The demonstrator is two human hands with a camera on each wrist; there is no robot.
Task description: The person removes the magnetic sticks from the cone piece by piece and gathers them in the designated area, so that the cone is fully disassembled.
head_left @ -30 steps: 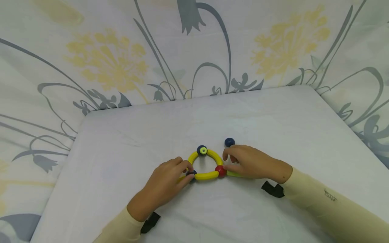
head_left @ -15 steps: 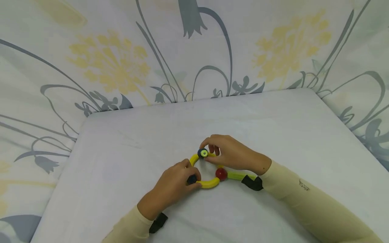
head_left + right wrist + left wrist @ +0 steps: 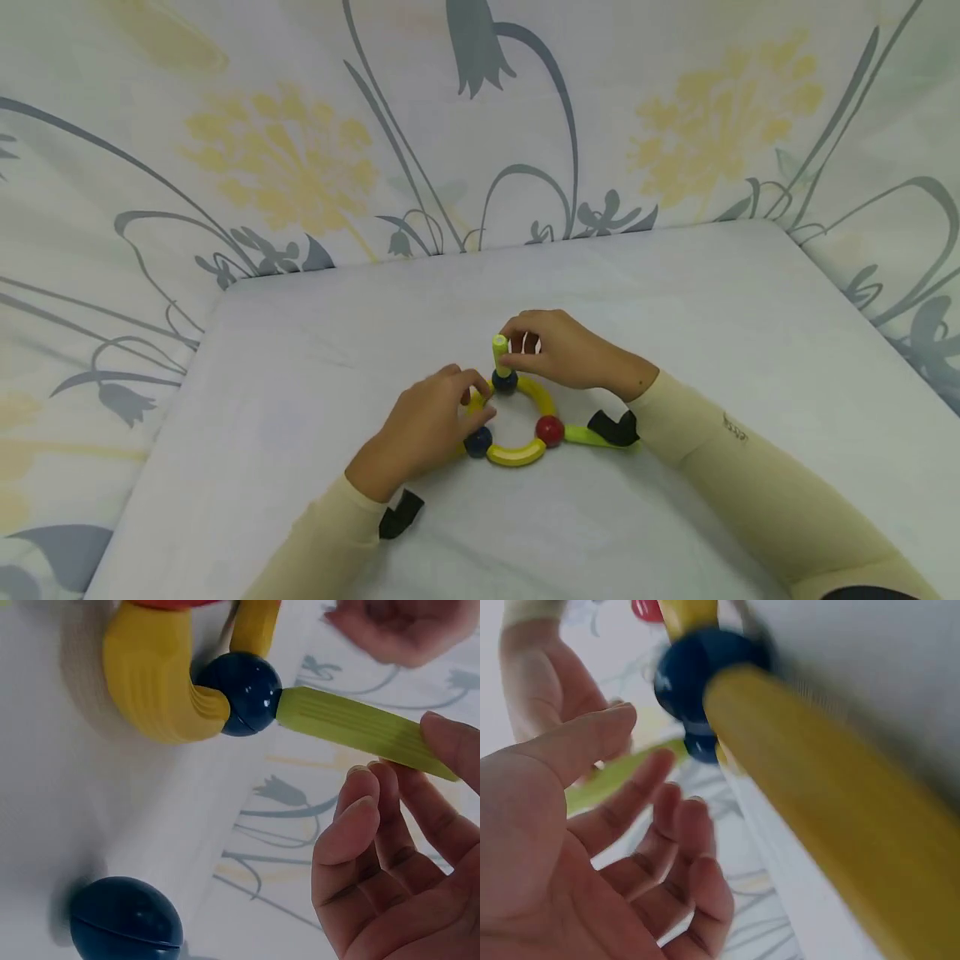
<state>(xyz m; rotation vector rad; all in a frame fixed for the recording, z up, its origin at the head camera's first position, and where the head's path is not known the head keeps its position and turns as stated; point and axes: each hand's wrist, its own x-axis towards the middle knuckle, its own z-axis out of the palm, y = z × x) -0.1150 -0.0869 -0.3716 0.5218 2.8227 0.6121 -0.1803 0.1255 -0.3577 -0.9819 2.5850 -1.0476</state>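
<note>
White cloth-covered surface (image 3: 337, 342) under everything. Left hand (image 3: 426, 422) by the left dark-blue ball (image 3: 477, 442), fingers loosely bent, thumb and fingertips parted. Right hand (image 3: 562, 348) pinches the upright light-green rod (image 3: 500, 347) between thumb and fingers. Curved yellow rods (image 3: 517, 456) form a ring on the cloth. Upright rod stands on the far dark-blue ball (image 3: 505, 382); second light-green rod (image 3: 582, 435) extends right from the red ball (image 3: 550, 431). Loose dark-blue ball (image 3: 126, 919) lies apart.

Rods (image 3: 352, 725) are lime, arcs (image 3: 517, 455) yellow, balls (image 3: 550, 431) navy or red, backdrop (image 3: 420, 125) floral.
</note>
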